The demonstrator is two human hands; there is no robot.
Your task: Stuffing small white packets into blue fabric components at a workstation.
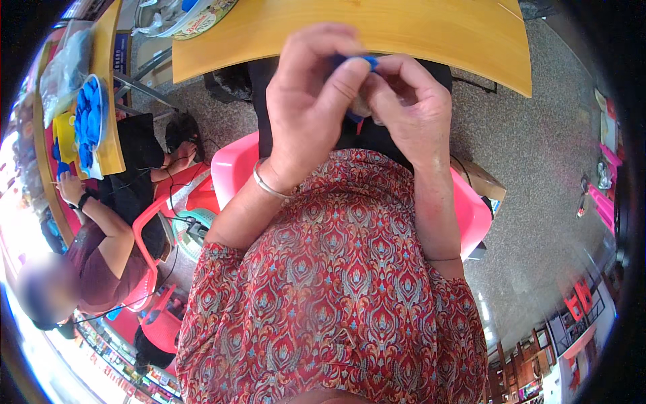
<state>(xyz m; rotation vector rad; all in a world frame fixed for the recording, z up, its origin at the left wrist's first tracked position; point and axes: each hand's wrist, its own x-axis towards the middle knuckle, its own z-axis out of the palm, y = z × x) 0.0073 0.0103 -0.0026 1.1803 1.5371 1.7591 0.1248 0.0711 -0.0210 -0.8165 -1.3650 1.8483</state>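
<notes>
A small dark-blue piece (369, 62), soft-looking like cloth or ribbon, sits between my two hands just in front of the table's near edge. My left hand (308, 101) is closed on it, with the thumb pressed against its left side; the raised fingers are slightly blurred. From the other side, my right hand (412, 108) pinches the same piece between thumb and bent forefinger. Something pale shows in the gap below the thumbs, too hidden to name. Most of the blue piece is covered by my fingers.
Ahead lies a yellow wooden table (417, 27) with a round container (202, 20) at its left. On a side table at left, a tray (101, 101) holds several blue pieces beside a clear plastic bag (64, 71). A co-worker's hand (69, 188) works there. I sit on a pink chair (472, 215).
</notes>
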